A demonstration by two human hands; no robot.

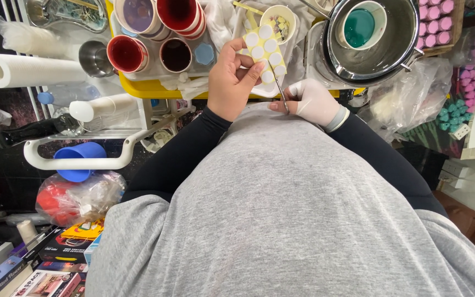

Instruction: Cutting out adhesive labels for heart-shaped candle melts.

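Left hand (231, 82) pinched yellow sticker sheet (264, 52) | right hand (313, 102), gloved, closed around scissors (279, 88) | sheet looked light, floppy; best held by edge.

Left hand (231, 82): bare, grip closed on yellow sticker sheet (265, 52) with white round dots. Right hand (311, 102): white glove, holds scissors (279, 88), blades touching sheet's lower edge. Yellow tray (144, 87) beyond hands: cups of red wax (126, 53), dark wax (175, 55). Steel pot (372, 38) holds cup of teal liquid (360, 26). Paper towel roll (28, 70) at left edge. Blue cup (78, 159) below roll.
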